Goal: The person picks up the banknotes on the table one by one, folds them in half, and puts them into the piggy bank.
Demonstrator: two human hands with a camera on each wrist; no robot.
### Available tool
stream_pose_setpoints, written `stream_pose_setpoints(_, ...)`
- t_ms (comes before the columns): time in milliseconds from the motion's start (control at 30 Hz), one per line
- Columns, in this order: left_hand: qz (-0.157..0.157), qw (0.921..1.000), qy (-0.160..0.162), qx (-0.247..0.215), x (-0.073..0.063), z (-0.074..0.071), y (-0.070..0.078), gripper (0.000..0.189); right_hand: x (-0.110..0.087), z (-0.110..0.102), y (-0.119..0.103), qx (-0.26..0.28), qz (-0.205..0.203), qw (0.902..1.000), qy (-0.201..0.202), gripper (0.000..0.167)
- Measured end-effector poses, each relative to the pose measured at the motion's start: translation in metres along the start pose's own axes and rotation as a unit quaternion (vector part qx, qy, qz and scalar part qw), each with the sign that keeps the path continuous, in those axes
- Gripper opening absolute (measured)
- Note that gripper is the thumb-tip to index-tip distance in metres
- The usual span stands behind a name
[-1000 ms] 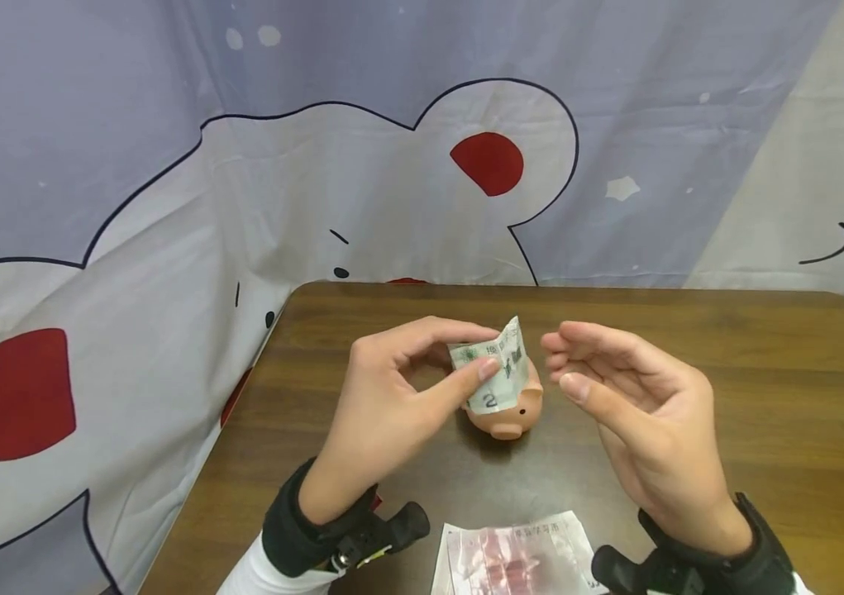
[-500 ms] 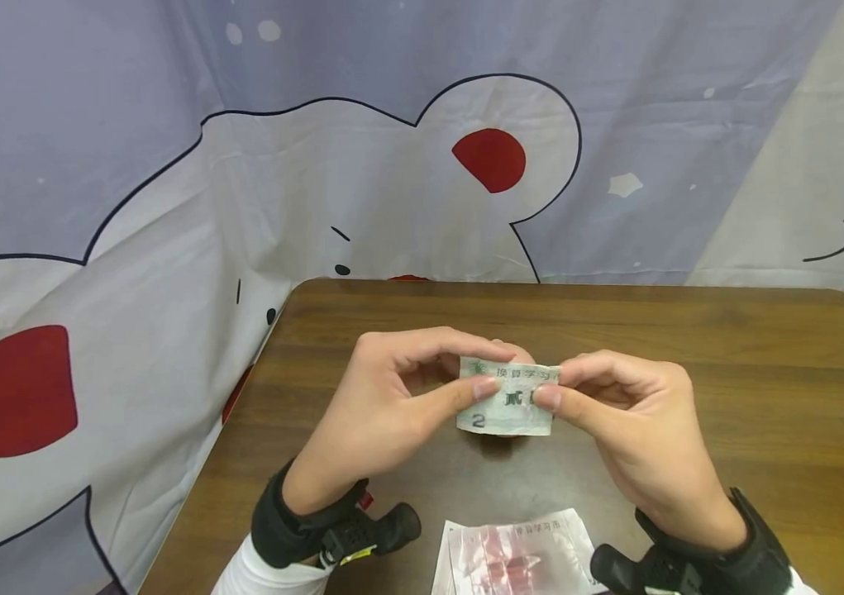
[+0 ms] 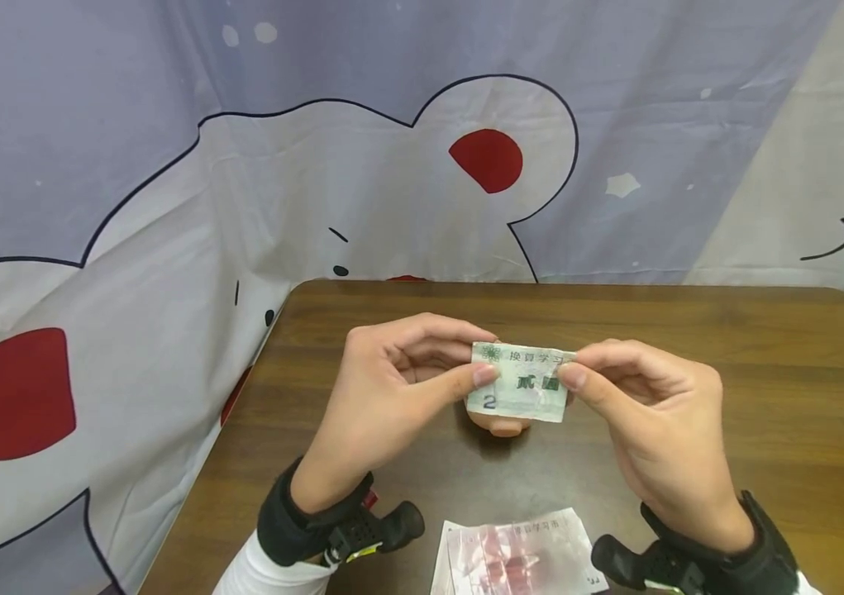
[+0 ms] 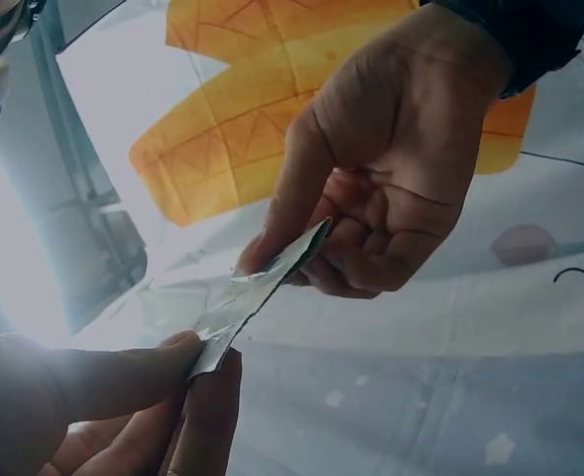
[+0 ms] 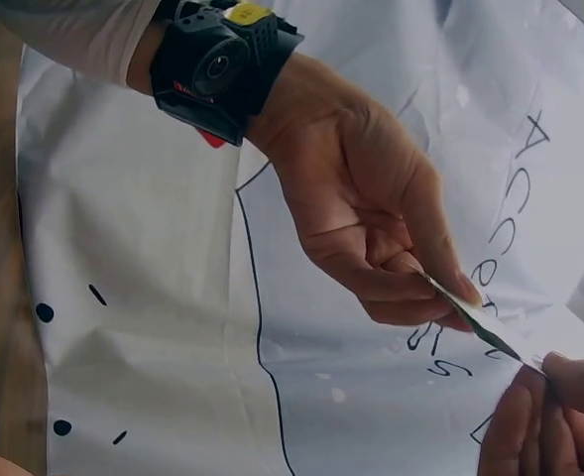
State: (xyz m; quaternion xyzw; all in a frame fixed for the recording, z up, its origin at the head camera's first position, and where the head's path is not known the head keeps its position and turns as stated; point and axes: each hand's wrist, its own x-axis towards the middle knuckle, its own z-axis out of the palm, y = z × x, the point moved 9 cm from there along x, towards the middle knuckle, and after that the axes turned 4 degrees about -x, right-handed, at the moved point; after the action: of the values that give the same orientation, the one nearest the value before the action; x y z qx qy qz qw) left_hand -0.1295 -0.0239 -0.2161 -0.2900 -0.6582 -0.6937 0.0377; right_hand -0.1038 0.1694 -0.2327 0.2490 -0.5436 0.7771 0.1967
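A small pale green play banknote [image 3: 514, 395], printed with a 2, is stretched between both hands in the head view. My left hand [image 3: 399, 397] pinches its left edge between thumb and fingers. At the right edge, my right hand [image 3: 655, 426] pinches it the same way. Both wrist views show the banknote [image 4: 262, 293] [image 5: 485, 325] nearly edge-on. Behind it, mostly hidden, a peach-coloured pig figure [image 3: 505, 426] stands on the table; its snout shows below the note.
Several larger pinkish play banknotes [image 3: 522, 555] lie in a pile at the table's near edge, between the wrists. The brown wooden table [image 3: 764, 397] ends at a printed cloth [image 3: 362, 190] hanging behind and to the left.
A second ago only the left hand held the creased banknote. Then the right hand came in and gripped its other end. The note is now flatter, slightly higher and further right.
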Motion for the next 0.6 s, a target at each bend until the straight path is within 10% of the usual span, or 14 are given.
stream_pose_setpoints(333, 0.043, 0.9979, 0.043, 0.022, -0.002, -0.006, 0.005, 0.019, 0.001, 0.002, -0.006, -0.146, -0.010, 0.9892, -0.007, 0.020)
stream_pose_setpoints(600, 0.059, 0.9970, 0.050, 0.005, -0.003, -0.005, 0.008, 0.020, 0.000, 0.009, -0.016, -0.145, -0.076, 0.9865, -0.002, 0.022)
